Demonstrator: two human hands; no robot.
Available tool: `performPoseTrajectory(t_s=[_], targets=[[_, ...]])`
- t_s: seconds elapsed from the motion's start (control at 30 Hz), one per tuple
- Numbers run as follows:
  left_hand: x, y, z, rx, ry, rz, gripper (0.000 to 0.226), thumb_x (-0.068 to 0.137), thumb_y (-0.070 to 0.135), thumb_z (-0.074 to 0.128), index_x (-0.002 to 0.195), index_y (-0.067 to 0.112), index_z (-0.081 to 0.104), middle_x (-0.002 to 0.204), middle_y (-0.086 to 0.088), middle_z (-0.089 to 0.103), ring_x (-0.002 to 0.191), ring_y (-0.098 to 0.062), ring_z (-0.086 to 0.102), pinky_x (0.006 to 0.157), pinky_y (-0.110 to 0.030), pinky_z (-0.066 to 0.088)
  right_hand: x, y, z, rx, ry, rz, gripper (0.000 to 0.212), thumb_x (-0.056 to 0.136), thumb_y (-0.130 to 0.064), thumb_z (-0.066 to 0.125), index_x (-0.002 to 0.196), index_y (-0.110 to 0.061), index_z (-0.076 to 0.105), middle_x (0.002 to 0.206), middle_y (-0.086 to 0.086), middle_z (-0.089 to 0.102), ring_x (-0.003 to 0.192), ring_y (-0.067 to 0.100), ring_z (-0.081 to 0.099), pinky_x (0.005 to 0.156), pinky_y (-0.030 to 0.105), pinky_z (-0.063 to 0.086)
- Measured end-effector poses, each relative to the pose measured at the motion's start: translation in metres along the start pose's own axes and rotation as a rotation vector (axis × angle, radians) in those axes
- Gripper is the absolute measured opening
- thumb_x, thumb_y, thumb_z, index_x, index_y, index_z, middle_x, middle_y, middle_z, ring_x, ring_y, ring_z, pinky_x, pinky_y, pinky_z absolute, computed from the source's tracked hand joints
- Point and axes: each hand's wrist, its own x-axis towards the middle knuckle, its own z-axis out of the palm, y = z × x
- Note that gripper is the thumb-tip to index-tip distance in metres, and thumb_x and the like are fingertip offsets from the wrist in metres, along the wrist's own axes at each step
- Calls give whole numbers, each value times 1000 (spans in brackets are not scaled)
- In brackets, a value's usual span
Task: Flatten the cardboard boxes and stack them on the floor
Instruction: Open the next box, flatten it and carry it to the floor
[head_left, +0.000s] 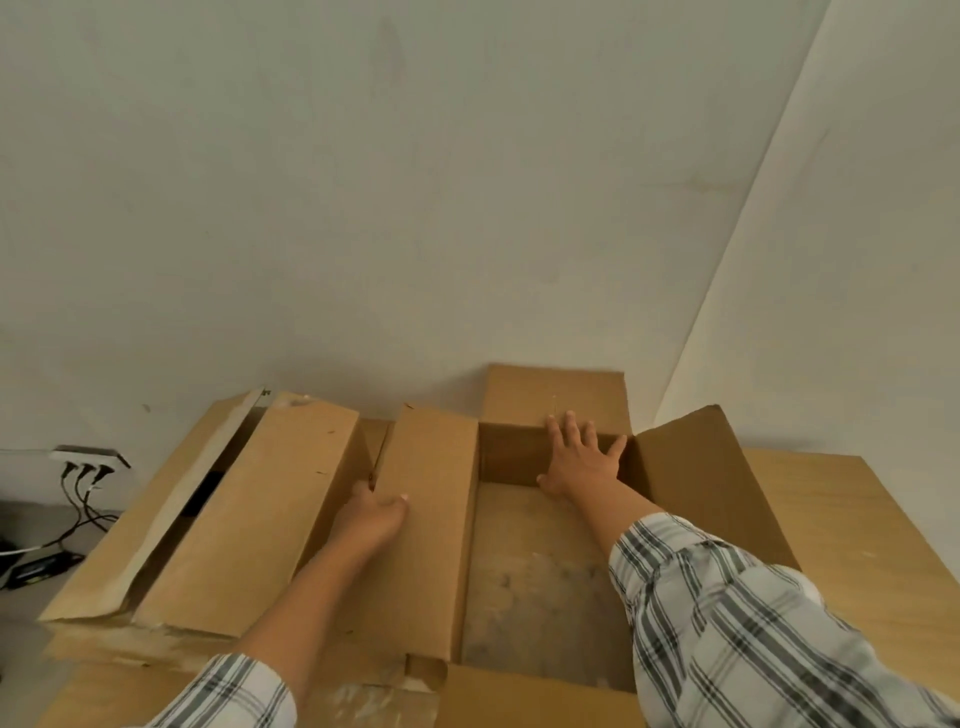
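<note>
Head view: power strip (88, 457) (three plugs (84, 472)) left of cardboard boxes (249, 519).

White wall (415, 182) behind. Power strip (89, 457) low on wall at left, three black cables (83, 504) plugged in.

Dim, warm, even light; soft focus throughout, wide-angle bending at edges.

The left grip (376, 512) hides its fingers behind the edge of a cardboard flap (426, 519), only the thumb showing. Both plaid sleeves (753, 639) and the near wall of the open box (519, 701) run off the bottom edge. What lies in the dark gap of the left box (249, 519) cannot be told. Cables (82, 501) leave the frame at left.
</note>
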Motion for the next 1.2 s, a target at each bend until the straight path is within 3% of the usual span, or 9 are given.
performPoseTrajectory(t_s=[0.1, 0.23, 0.37, 0.53, 0.7, 0.87, 0.93, 1.07, 1.2], targets=[[-1, -4, -10, -340, -139, -72, 33, 98, 23, 53, 126, 8, 64, 106, -14, 72, 96, -32, 67, 91, -44, 54, 0, -1, -4, -37, -11, 13, 89, 94, -42, 52, 156, -26, -10, 165, 4, -10, 151, 32, -6, 109, 74, -2], [-18, 9, -24, -554, -331, -94, 28, 95, 22, 53, 110, 4, 69, 93, -15, 71, 81, -30, 65, 71, -37, 51, -19, -12, -29, 6, -26, -40, 79, 96, -52, 42, 158, -23, 3, 165, 7, 0, 150, 35, 5, 109, 75, 0], [-41, 39, -25, -522, -434, 87, 21, 94, 22, 62, 107, 8, 69, 81, -5, 71, 74, -20, 64, 61, -30, 51, -61, -43, -58, 410, 65, -184, 78, 93, -69, 28, 154, -22, 23, 155, 11, 36, 136, 35, 42, 107, 60, 36], [-81, 85, -2, -542, -534, 296, 24, 94, 26, 64, 113, 13, 68, 101, -6, 72, 95, -23, 66, 74, -33, 53, -127, -47, -114, 483, 209, -78, 83, 88, -73, 33, 144, -13, 39, 134, 15, 55, 119, 40, 55, 87, 45, 45], [-138, 119, 44, -518, -645, 414, 25, 93, 27, 66, 115, 14, 69, 101, -4, 76, 91, -19, 73, 71, -31, 57, -178, 11, -149, 436, 232, 16, 28, 91, -31, 46, 107, -10, 56, 88, 6, 60, 80, 26, 63, 79, 41, 58], [-175, 128, 96, -444, -815, 471, 34, 92, 34, 66, 124, 24, 66, 122, 3, 72, 117, -21, 65, 102, -38, 50, -223, 79, -148, 123, 409, 98, 31, 92, -11, 54, 121, -3, 56, 98, 8, 61, 95, 27, 65, 74, 33, 53], [-176, 124, 118, -345, -656, 505, 42, 90, 35, 70, 130, 27, 62, 136, 0, 62, 130, -24, 55, 105, -37, 44, -235, 114, -137, 120, 443, 136, 38, 93, -9, 50, 130, -1, 49, 110, 10, 63, 101, 28, 64, 73, 33, 51], [-168, 94, 158, 331, 69, 278, 85, 84, 53, 66, 154, 32, 23, 164, -15, 5, 148, -45, 7, 116, -62, 15, -258, 178, -113, 230, 434, 162, 49, 91, -5, 47, 139, -1, 38, 111, 12, 62, 101, 30, 63, 69, 33, 47], [-183, 57, 181, 120, 31, -17, 118, 72, 69, 71, 156, 26, 0, 160, -22, 11, 142, -49, 20, 111, -65, 27, -281, 234, -89, 298, 423, 187, 50, 89, -7, 51, 138, -4, 41, 106, 11, 62, 96, 30, 64, 68, 35, 51]])
